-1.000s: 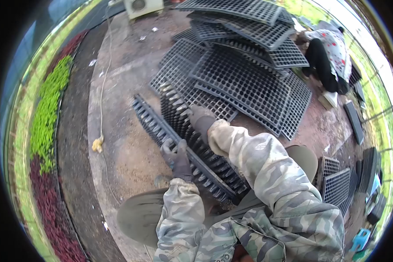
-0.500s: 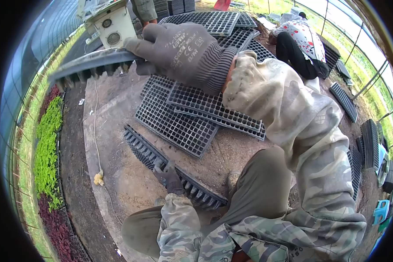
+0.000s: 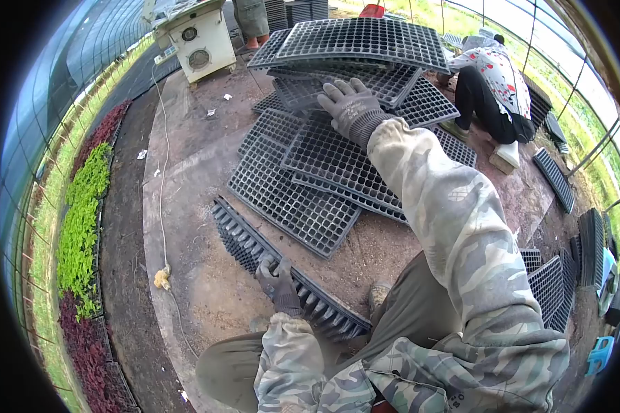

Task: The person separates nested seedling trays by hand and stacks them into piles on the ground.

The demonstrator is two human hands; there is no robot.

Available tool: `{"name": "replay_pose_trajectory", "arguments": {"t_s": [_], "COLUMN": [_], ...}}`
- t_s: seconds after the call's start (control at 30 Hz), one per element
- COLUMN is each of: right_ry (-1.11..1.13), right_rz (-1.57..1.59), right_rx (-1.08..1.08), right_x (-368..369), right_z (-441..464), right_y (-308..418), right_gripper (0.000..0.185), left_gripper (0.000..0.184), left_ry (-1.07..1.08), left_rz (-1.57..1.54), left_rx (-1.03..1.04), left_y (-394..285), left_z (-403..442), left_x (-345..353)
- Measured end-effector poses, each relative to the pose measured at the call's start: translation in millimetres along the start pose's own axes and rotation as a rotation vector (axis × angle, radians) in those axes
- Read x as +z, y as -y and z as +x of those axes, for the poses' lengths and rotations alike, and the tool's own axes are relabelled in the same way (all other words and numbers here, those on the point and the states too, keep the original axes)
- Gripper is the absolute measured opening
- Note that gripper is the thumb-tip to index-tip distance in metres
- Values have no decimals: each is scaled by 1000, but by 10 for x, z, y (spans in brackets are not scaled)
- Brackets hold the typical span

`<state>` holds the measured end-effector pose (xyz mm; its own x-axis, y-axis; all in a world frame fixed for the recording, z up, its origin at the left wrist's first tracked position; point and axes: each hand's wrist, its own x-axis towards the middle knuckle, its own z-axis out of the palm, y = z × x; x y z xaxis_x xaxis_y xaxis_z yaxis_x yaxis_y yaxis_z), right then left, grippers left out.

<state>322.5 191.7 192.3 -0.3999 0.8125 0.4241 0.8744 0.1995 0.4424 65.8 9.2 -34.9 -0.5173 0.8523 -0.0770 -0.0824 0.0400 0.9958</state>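
My left hand (image 3: 277, 279) wears a dark grey glove and grips the upper edge of a nested stack of black seedling trays (image 3: 255, 241). That stack stands on its long edge in front of my knees, its cell bottoms showing. My right hand (image 3: 351, 107), gloved too, reaches over a loose pile of black seedling trays (image 3: 331, 158). Its fingers are spread and hold nothing. Just beyond the fingers, another seedling tray (image 3: 365, 41) rests at the top of the pile, overlapping others. A blurred tray (image 3: 297, 93) shows left of the fingertips.
A white machine (image 3: 203, 48) stands at the back left, with a person's legs (image 3: 253, 24) beside it. Another person (image 3: 492, 82) crouches at the right. Cable (image 3: 162, 199) runs along the left ground. More tray stacks (image 3: 589, 237) and a blue stool (image 3: 601, 354) are at the right.
My right hand has let go of the seedling tray it held raised at the left and moved right, over the pile. My left hand keeps its grip on the stack. The view has shifted slightly.
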Motion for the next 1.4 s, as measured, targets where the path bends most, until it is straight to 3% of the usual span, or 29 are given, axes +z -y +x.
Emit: {"name": "replay_pose_trajectory", "arguments": {"t_s": [0.03, 0.1, 0.17, 0.23, 0.27, 0.3, 0.33, 0.37, 0.4, 0.47, 0.53, 0.57, 0.63, 0.73, 0.8, 0.83, 0.9, 0.97, 1.03, 1.17, 1.23, 1.3, 1.37, 1.4], "right_ry": [7, 192, 310, 717, 852, 874, 871, 912, 825, 835, 808, 813, 812, 675, 521, 519, 764, 848, 722, 714, 679, 759, 622, 601], "right_rz": [5, 77, 168, 887, 1154, 1197, 1240, 1271, 1289, 1397, 1419, 1379, 1331, 1351, 1054, 1058, 1311, 1275, 969, 1119, 1091, 1104, 1171, 1139], "right_rx": [-2, 251, 318, 462, 544, 477, 413, 210, 90, 251, 310, 357, 406, 525, 484, 488, 807, 749, 473, 571, 463, 384, 358, 353], "right_x": [34, 81, 68, 105, 259, 326, 350, 472, 580, 557, 551, 595, 546, 352, 495, 445, 389, 504, 244, 206, -201, -267, -296, -285], "right_z": [-96, -194, -232, -416, -577, -791, -1000, -1181, -1399, -1688, -1750, -1757, -1745, -1704, -1748, -1711, -1603, -1614, -1669, -2077, -2147, -2214, -2173, -2092], "right_y": [35, 68, 190, 599, 961, 1353, 1677, 1939, 2204, 2572, 2674, 2706, 2721, 2684, 2710, 2633, 2411, 2451, 2613, 3011, 2902, 2874, 2866, 2896], "right_gripper": [48, 51, 43, 41, 48, 49, 52, 54, 57, 49, 42, 40, 38, 35, 32, 32, 30, 30, 35, 42, 40, 37, 34, 32], "left_gripper": [40, 39, 38, 45, 45, 34, 36, 36, 36, 36, 36, 36, 34, 34, 35, 38, 41, 41, 35, 25, 21, 23, 24, 42], "left_ry": [-7, -48, 13, 63, 98, 51, 68, 42, 14, -17, 41, 35, 43, 3, -14, -31, -39, -59, -122, -184, -99, -146, -166, -147], "left_rz": [43, 115, -56, 289, 174, 238, 359, 373, 331, 290, -46, -52, 49, 42, 112, 182, 258, 203, 244, 65, 1, -127, -126, -116], "left_rx": [19, 63, -156, -6, -20, 71, 81, 59, 55, 53, -251, -254, -106, -75, -33, -10, 26, -60, 46, 52, -36, 13, -107, -70], "left_y": [-13, 105, -29, 111, 207, 88, 1, 51, 95, 4, -207, -128, 74, -68, -65, -35, -16, -4, 208, 394, 304, 209, -124, 65], "left_z": [-12, 53, 44, 187, 166, 113, 145, 172, 191, 133, 76, 101, 182, 90, 79, 79, 102, 94, 170, 281, 269, 272, 230, 353], "left_x": [-19, -40, -17, -87, -119, -99, -105, -105, -86, -91, -109, -124, -121, -72, -102, -118, -145, -162, -184, -357, -508, -540, -540, -577]}}
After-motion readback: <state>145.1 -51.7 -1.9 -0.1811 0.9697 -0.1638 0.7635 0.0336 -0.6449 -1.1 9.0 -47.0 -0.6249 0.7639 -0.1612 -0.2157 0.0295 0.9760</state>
